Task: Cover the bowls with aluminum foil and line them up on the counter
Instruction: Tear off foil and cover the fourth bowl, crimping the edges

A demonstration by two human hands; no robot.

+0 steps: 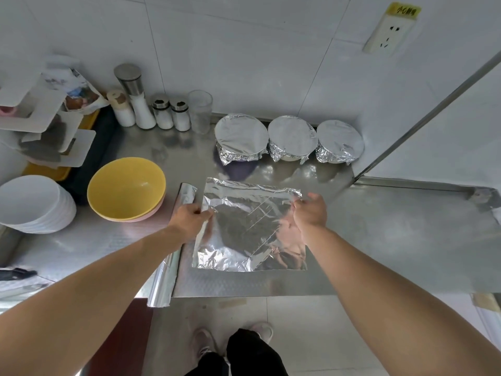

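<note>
- L hand (pixel 189 217) & R hand (pixel 310 213) each pinch a side edge of foil sheet (pixel 249 226), held over steel worktop (pixel 393 240)
- 3 foil-covered bowls (pixel 291 138) lined up at back wall
- yellow bowl (pixel 126 187) uncovered, left of foil roll (pixel 173 256)

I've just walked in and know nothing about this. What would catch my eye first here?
Probably the shiny foil sheet at the middle of the steel counter, held at its edges by the left hand and right hand. Behind it stand three foil-covered bowls in a row; a yellow bowl sits left.
</note>
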